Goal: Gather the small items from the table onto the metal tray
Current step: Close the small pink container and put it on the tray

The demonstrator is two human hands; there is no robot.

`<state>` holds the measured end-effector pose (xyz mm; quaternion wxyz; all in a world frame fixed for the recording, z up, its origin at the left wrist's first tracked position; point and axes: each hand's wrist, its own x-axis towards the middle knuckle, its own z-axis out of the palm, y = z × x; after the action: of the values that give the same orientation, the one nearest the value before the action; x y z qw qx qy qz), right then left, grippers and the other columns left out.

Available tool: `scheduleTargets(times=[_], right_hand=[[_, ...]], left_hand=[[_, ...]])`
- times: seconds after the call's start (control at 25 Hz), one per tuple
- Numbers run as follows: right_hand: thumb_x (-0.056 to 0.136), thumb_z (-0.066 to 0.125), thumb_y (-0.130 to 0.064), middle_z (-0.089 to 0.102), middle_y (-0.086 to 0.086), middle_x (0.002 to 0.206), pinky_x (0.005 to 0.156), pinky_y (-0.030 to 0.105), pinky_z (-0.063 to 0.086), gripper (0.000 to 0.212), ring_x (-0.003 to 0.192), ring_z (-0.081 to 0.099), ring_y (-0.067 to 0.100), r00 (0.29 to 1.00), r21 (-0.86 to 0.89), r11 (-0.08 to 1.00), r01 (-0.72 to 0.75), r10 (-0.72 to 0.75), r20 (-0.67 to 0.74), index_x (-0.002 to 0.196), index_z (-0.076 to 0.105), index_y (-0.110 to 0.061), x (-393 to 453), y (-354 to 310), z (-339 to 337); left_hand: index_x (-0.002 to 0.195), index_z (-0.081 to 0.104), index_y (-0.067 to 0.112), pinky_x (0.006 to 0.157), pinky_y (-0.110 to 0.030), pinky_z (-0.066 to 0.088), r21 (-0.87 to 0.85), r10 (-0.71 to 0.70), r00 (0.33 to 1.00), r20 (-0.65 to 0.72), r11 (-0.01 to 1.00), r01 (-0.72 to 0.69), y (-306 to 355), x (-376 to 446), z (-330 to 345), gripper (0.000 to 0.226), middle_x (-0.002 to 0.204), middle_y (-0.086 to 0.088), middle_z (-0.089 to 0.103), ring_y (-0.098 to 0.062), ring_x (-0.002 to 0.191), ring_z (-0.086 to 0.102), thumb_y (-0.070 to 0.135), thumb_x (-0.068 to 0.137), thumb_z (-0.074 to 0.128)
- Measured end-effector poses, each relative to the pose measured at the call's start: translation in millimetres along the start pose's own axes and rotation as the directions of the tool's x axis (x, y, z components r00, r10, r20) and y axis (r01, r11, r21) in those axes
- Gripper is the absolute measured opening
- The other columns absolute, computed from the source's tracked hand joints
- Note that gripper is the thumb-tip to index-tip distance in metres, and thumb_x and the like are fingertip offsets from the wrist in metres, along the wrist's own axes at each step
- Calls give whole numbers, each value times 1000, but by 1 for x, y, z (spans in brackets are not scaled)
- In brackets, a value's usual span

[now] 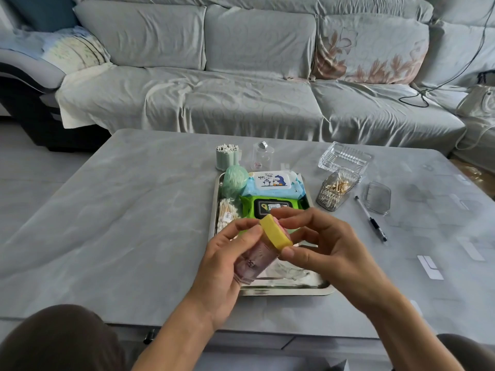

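Both hands are raised just above the near end of the shallow rectangular metal tray [270, 290]: the left hand [227, 266] wraps its fingers round a small pinkish translucent container with a yellow cap [263, 249], and the right hand [321, 249] pinches that cap between thumb and fingertips. To finish this well, I'd say the cap should be seated squarely before anything is let go, then the container lowered into the bare near part of the tray rather than dropped onto the green wipes pack with the black lid [270, 207] behind it. Still out on the grey table [107, 210] are the clear tub of cotton swabs [336, 190], the black-tipped pen [371, 219] and the mint-green swab holder [227, 156] (touching the tray's far rim or just beyond it, I cannot tell). The hands hide the tray's middle, the container's print is blurred, and whether the cap is going on or coming off is unclear.
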<state>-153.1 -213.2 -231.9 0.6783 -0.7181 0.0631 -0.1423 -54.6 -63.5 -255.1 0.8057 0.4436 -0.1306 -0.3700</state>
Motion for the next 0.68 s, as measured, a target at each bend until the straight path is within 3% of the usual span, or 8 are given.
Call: scheduleTargets(times=[0.08,0.24,0.36,0.56,0.68], right_hand=[[73,79,-7,70,7,117,76,35,57,28,90,64,24,999,16,999,-29,29,35,98,66,-10,2,4,-4],[72,79,-16,71,15,103,79,29,54,41,94,67,23,999,115,993,1,4,-41,109,64,-8,1,11,1],[71,79,-16,75,14,102,78,26,55,41,95,71,23,997,136,989,52,-44,-62,111,71,-10,-1,11,2],[71,76,-3,77,14,99,76,25,57,39,92,73,20,997,100,993,67,-63,-46,109,72,-7,-3,2,2],[71,77,-5,76,12,102,79,29,58,37,94,73,22,998,130,990,62,-59,-30,108,73,-8,-1,4,4]], left_hand=[[92,67,13,48,-23,52,45,-37,999,14,998,36,4,1,-2,16,84,-10,73,-16,66,68,17,77,69],[102,70,18,58,-30,54,181,53,997,57,982,-62,-2,0,-7,40,102,-6,73,-18,83,68,24,65,81],[101,74,18,59,-28,54,291,153,988,32,944,-156,-4,-2,-8,45,100,-7,76,-17,83,69,25,57,83],[104,71,12,60,-23,52,280,179,981,74,940,-193,-2,0,-8,44,104,-16,74,-18,86,69,20,62,82],[107,67,10,62,-24,54,225,170,982,79,957,-183,-5,0,-7,46,106,-17,73,-19,88,69,17,64,82]])
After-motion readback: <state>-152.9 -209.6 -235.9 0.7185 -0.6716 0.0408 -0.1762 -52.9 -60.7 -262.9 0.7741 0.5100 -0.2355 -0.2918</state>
